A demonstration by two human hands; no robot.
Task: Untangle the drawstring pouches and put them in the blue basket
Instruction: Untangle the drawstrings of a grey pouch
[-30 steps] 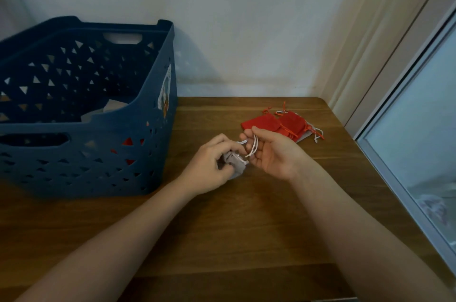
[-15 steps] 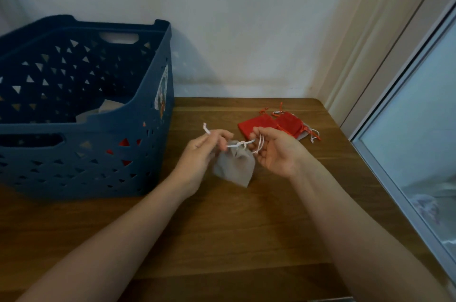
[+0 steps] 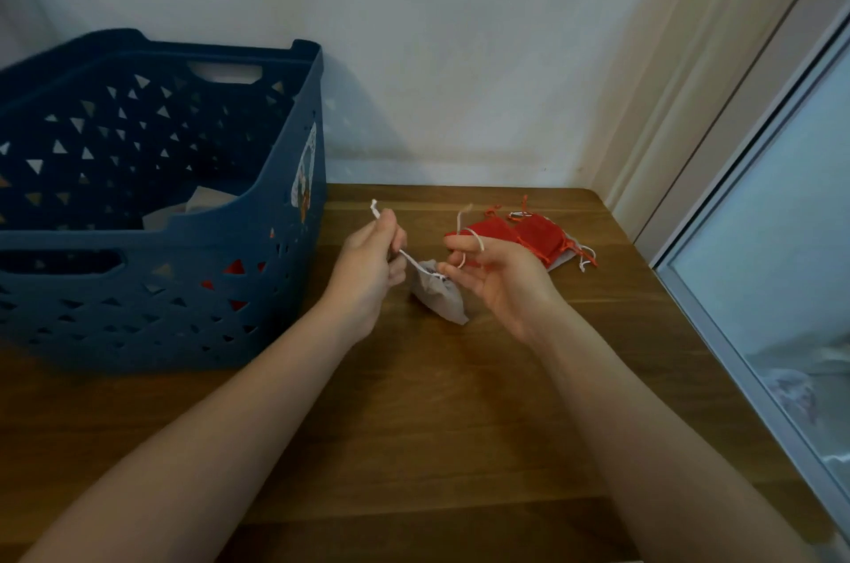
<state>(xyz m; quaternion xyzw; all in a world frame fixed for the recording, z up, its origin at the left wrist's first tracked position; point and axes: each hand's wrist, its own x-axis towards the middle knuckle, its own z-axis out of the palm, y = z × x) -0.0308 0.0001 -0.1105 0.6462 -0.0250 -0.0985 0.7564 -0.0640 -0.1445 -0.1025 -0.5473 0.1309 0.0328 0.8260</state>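
Fingers of both hands pinch the white drawstring [image 3: 410,259] of a grey pouch [image 3: 439,298].

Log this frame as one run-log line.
left hand: pinches white drawstring | right hand: pinches other drawstring end | grey pouch: hanging between | red pouches: on table

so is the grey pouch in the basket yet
No, the grey pouch hangs by its string between both hands above the table, outside the basket.
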